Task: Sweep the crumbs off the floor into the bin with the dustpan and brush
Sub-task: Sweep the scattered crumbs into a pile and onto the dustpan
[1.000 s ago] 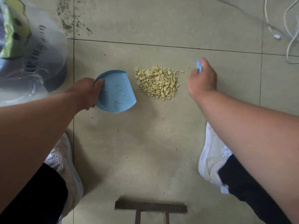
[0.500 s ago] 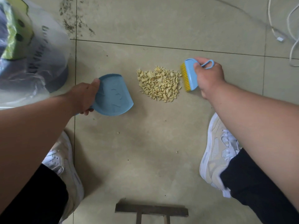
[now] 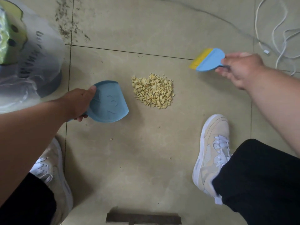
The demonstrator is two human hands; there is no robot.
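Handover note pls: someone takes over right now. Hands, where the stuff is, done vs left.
Left hand grips the dustpan, open edge facing the crumbs just to its right.
Right hand holds the brush by its handle, lifted up and right of the pile, not touching it.
Bin, lined with a clear bag, stands beyond the dustpan on the left.
Done: both tools in hand. Left: sweep the pile into the pan, pick up the few stray bits nearer the feet, tip into the bin.
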